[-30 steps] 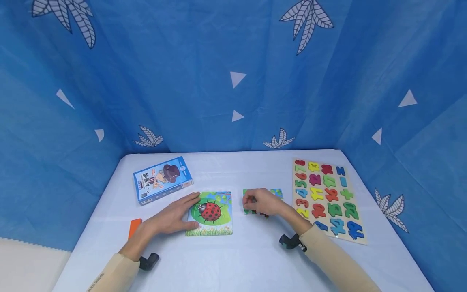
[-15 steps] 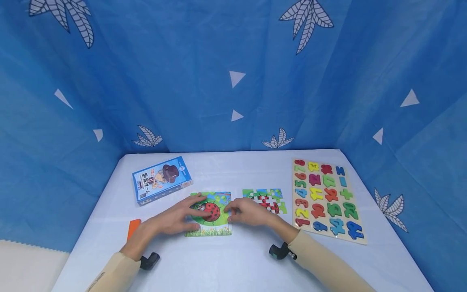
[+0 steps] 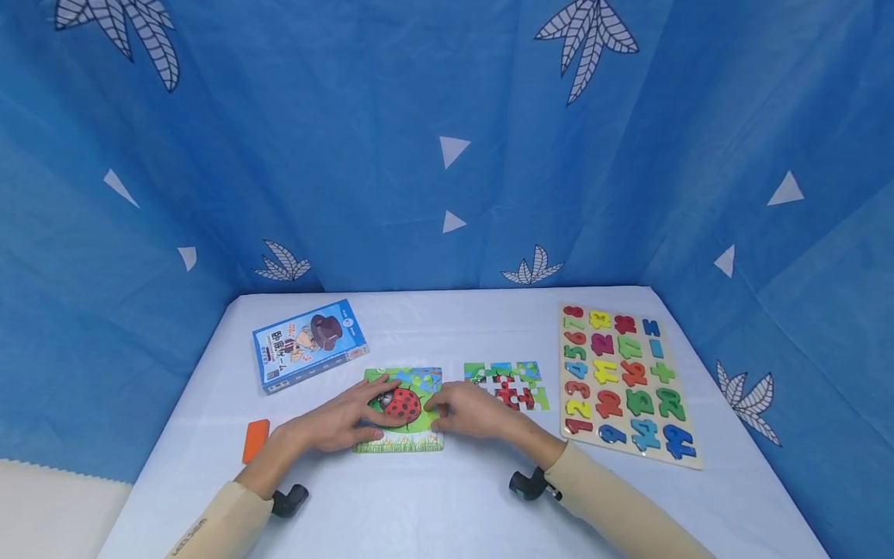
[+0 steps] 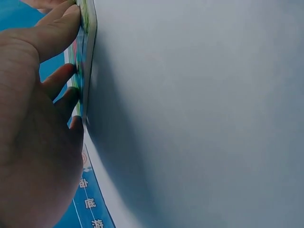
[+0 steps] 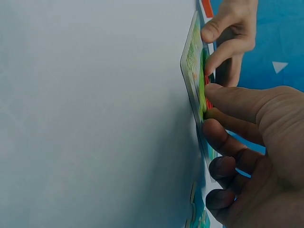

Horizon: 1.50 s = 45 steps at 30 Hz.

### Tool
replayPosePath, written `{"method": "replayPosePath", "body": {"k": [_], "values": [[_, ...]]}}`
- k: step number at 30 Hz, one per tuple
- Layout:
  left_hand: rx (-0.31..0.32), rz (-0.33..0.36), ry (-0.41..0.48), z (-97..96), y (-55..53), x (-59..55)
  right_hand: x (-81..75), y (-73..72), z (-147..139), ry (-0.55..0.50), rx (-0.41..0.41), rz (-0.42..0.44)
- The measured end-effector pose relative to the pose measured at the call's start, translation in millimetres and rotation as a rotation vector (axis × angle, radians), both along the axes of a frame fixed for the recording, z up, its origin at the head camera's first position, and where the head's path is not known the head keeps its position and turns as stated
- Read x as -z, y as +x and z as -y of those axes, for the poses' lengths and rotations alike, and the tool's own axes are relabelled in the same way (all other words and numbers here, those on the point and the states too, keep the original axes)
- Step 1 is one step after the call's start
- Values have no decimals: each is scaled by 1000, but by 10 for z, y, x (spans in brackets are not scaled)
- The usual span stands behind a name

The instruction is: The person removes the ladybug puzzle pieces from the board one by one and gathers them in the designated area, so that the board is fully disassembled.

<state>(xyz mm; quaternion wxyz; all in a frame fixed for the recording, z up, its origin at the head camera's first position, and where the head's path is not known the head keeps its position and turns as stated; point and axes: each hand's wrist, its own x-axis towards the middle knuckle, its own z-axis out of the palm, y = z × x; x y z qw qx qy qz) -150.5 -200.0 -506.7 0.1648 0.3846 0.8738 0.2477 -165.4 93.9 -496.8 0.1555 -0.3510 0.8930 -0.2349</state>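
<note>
A square ladybug picture board [image 3: 412, 445] lies flat on the table between my hands. My left hand [image 3: 341, 419] rests on its left side with fingers spread; the thumb is near the lower left corner. On the board's right side, my right hand [image 3: 478, 411] touches the picture with thumb and index finger. The right wrist view shows those tips on the ladybug board [image 5: 191, 64], the other fingers loosely bent. Whether a small piece sits between the tips is hidden. Just right of the board lie several ladybug jigsaw pieces [image 3: 528, 369], arranged together with gaps.
A blue game box [image 3: 310, 345] stands at the back left, and an orange block [image 3: 255, 441] lies beside my left forearm. To the right is a wooden number board [image 3: 628, 448] filled with coloured figures. Blue curtains [image 3: 391, 155] enclose the white table [image 3: 419, 505].
My right hand has moved left from the jigsaw pieces onto the board's right side, uncovering most of the pieces. My left hand's fingers have spread further over the ladybug picture.
</note>
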Motion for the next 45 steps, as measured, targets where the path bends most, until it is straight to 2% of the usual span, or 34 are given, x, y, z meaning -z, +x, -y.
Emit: {"method": "replayPosePath", "body": {"k": [6,14,23,30,45], "values": [[-18,30,-2,3,3,10,1,11,12,-11,0,-17],[11,7,58,-6,-8,28,12,12,22,-21,6,-25],[-2,25,44,-4,-1,39,9,-6,41,-56,22,6],[-3,35,57,-2,11,23,-3,-32,47,-85,14,-2],[-1,17,57,-17,3,22,-17,-17,47,-168,48,75]]}}
